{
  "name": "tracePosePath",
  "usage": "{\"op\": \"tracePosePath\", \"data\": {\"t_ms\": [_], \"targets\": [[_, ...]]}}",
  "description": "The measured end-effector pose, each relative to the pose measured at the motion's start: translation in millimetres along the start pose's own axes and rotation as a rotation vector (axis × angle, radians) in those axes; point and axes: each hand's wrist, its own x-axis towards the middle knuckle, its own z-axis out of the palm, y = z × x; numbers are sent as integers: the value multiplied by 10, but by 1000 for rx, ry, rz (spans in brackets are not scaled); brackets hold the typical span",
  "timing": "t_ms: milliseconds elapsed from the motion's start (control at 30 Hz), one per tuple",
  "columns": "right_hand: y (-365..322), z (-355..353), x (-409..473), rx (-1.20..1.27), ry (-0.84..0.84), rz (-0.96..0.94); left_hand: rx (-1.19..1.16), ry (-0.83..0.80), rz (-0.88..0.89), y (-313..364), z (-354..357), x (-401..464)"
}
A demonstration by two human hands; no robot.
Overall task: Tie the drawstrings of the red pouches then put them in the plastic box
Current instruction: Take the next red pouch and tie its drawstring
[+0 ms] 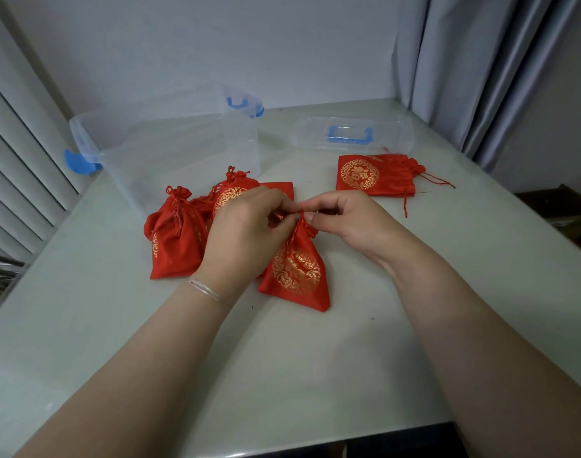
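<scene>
A red pouch with a gold round pattern lies at the table's middle, its neck gathered. My left hand and my right hand both pinch its drawstring at the neck. To the left lies a heap of red pouches with cinched necks, partly hidden behind my left hand. Flat red pouches with loose strings lie at the back right. The clear plastic box with blue clips stands open at the back left, and nothing shows inside it.
The box's clear lid with a blue handle lies at the back right, just behind the flat pouches. A wall runs behind the white table. Curtains hang at the right, and slatted panels stand at the left.
</scene>
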Motion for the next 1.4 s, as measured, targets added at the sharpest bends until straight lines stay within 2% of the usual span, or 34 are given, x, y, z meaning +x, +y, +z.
{"op": "tracePosePath", "data": {"t_ms": [400, 500, 700, 900, 1000, 1233, 1400], "targets": [[-37, 68, -4, -290, 133, -47, 103, -17, 79, -4, 27, 0], [-34, 52, 3, -272, 103, -47, 101, -3, 78, -15, 18, 0], [-39, -44, 4, -83, 3, -12, 103, 9, 135, -29, -15, 3], [-19, -50, 16, -103, 10, -18, 164, 13, 201, -22, -21, 2], [-4, -28, 17, -223, 45, -19, 203, 26, 223, -17, -12, 7], [-6, 1, 11, -566, 64, -20, 166, 2, 134, -12, 14, 10], [15, 65, 29, -631, 195, -132, -67, -60, -72, 24, 32, 5]]}}
